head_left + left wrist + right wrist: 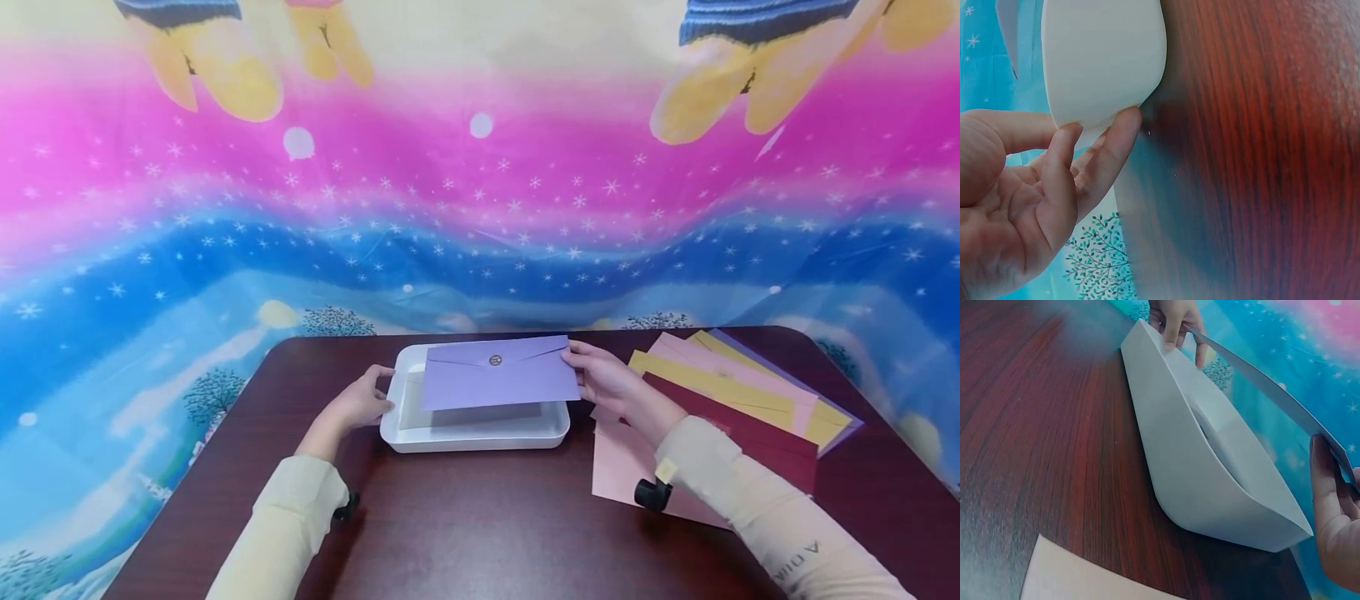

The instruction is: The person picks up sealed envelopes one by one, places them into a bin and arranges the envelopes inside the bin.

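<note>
A lavender envelope (498, 383) with a small round seal hangs over a white tray (480, 444). My right hand (611, 382) pinches the envelope's right end between thumb and fingers; in the right wrist view the envelope (1266, 384) appears edge-on, tilted above the tray's rim. At the tray's left end, my left hand (358, 406) holds the rim, and the left wrist view shows its fingertips against the end wall (1107, 62). Inside the tray lies a pale envelope (412, 404), largely hidden beneath the lavender one.
Right of the tray, several envelopes lie fanned out and overlapping: a dark red one (757, 442), yellow ones (708, 383), pink ones (622, 467) and a purple one (757, 358). They rest on a dark brown wooden table (480, 525). A patterned cloth (480, 208) hangs behind it.
</note>
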A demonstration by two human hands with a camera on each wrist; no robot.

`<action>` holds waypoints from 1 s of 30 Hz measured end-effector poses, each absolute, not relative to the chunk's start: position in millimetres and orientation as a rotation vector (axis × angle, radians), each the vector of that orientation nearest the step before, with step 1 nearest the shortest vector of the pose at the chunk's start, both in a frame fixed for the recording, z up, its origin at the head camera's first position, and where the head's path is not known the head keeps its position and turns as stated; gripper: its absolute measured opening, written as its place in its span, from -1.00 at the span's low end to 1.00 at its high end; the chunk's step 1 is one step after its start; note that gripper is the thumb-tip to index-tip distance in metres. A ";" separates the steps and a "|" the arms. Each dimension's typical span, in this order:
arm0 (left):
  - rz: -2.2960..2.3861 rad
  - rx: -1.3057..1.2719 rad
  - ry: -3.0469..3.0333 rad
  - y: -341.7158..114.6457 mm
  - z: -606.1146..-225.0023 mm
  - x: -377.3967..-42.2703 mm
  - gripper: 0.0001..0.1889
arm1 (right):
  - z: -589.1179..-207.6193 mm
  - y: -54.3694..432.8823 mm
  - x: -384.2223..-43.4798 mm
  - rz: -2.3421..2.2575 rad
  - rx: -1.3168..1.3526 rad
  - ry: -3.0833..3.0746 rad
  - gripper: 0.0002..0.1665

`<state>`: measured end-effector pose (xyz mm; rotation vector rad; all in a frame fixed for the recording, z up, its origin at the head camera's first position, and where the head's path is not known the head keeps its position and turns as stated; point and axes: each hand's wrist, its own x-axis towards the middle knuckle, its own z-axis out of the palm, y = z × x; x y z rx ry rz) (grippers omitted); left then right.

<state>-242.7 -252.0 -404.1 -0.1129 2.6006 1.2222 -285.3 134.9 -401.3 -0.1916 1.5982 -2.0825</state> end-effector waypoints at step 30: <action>1.188 -0.118 2.623 -251.4 -405.3 -241.8 -0.39 | -412.3 104.3 -290.6 -2.013 -0.206 1.652 -0.34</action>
